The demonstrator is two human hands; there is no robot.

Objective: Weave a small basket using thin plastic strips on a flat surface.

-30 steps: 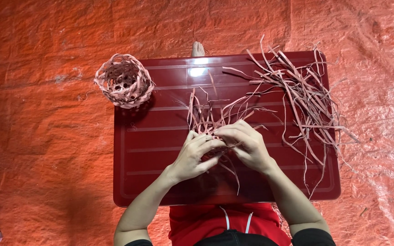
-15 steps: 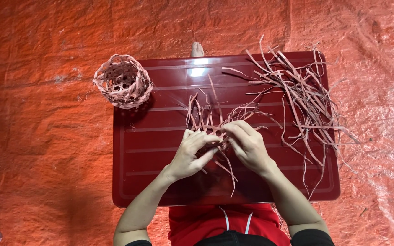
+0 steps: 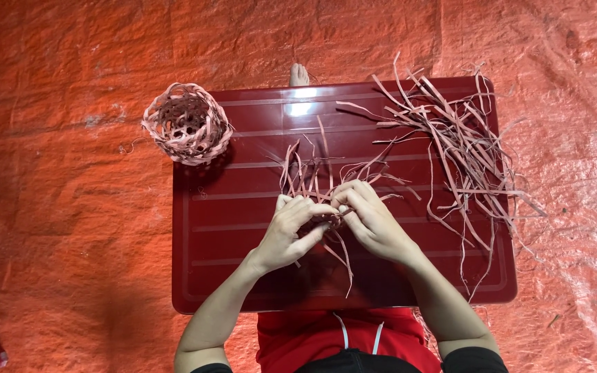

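Note:
My left hand [image 3: 290, 231] and my right hand [image 3: 371, 219] meet over the middle of a dark red low table [image 3: 229, 269]. Both pinch a small bundle of thin pale strips [image 3: 312, 173] that fans out away from me and trails down toward me between the wrists. The fingers hide the point where the strips cross. A small open-weave basket [image 3: 186, 124] made of the same strips stands upright on the table's far left corner, apart from both hands.
A loose heap of long strips [image 3: 461, 148] lies on the table's right side and spills over its right edge. An orange-red tarp [image 3: 70, 228] covers the floor all round. A bare toe [image 3: 299, 74] shows past the far edge.
Both hands have shifted slightly and the fingers have worked closer together on the strips; the fanned ends have moved a little. Basket and loose heap have not moved.

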